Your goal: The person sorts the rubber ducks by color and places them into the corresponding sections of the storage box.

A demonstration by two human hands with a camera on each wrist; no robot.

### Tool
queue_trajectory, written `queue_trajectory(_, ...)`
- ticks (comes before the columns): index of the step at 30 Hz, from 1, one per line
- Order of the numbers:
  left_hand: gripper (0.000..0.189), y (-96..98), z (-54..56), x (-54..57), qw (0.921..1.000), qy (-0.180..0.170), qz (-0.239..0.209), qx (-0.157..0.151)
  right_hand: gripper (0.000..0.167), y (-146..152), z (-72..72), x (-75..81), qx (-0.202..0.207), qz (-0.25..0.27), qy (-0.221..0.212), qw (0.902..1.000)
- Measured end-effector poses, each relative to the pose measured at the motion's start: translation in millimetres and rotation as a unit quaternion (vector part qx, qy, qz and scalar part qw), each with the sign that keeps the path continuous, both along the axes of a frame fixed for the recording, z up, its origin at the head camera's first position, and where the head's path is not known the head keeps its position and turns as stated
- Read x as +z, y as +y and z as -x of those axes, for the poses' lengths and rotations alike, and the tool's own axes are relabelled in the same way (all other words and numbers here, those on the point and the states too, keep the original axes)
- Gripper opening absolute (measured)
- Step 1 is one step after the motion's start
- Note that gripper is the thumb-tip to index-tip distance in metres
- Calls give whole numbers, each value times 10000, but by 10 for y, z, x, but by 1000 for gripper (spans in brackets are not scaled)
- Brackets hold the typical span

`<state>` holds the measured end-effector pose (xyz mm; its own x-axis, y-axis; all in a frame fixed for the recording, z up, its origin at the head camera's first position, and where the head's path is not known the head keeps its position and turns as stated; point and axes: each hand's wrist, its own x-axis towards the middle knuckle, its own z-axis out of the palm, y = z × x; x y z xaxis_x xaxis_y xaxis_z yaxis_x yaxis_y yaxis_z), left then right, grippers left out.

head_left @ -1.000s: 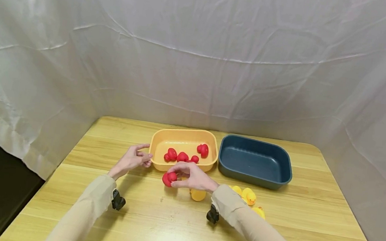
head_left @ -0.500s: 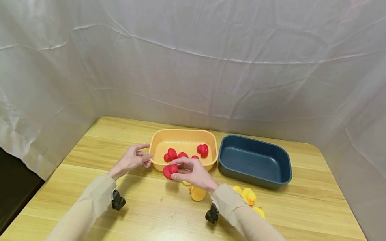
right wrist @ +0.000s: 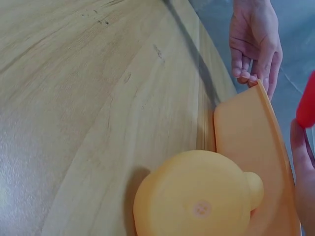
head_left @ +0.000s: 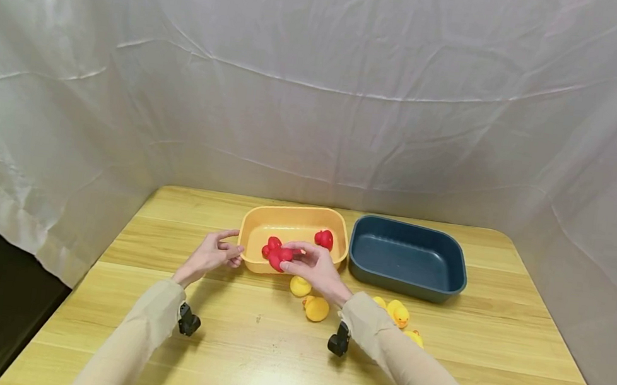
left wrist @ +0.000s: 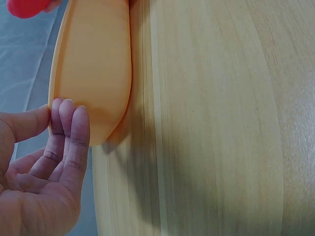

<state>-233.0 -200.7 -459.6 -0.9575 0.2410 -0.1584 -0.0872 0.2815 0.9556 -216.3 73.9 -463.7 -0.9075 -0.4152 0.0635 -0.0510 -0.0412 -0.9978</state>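
My right hand (head_left: 315,269) pinches a red rubber duck (head_left: 277,261) between thumb and fingertips, over the front rim of the light orange bin (head_left: 294,215). Other red ducks (head_left: 324,239) lie inside that bin, some hidden behind the hand. With thumb on one side of the rim and fingers on the other, my left hand (left wrist: 49,162) grips the bin's left end. In the right wrist view, only the edge of the held duck (right wrist: 307,104) shows, at the right side.
To the right of the orange bin stands a dark blue bin (head_left: 408,255). In front of the orange bin lie two yellow ducks (head_left: 317,309), and several more (head_left: 398,314) sit by my right forearm. Pale sheeting (head_left: 316,123) hangs behind the wooden table (head_left: 245,350).
My right hand has lifted the red duck from in front of the orange bin, up and over its front rim. The left hand has stayed in place.
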Motion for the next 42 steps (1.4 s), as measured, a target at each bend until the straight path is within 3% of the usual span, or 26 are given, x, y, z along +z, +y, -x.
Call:
queue_trajectory(6, 64, 0, 0, 5, 10000, -6, 16, 2, 44, 26, 39, 11, -613, 42, -87, 9981)
queue_trajectory(12, 64, -2, 0, 8, 10000, -1, 31, 3, 45, 42, 122, 59, -819, 163, -183, 9963)
queue_trajectory(23, 64, 2, 0, 18, 10000, -45, 2, 30, 41, -6, 350, 182, -1384, -397, -262, 9892)
queue_trajectory(30, 63, 7, -6, 25, 10000, -53, -4, 35, 40, -48, 493, 177, -1487, -485, -361, 9870)
queue_trajectory(42, 63, 14, 7, 3, 10000, -61, -5, 46, 41, -109, 679, 166, -1581, -278, -1112, 9807)
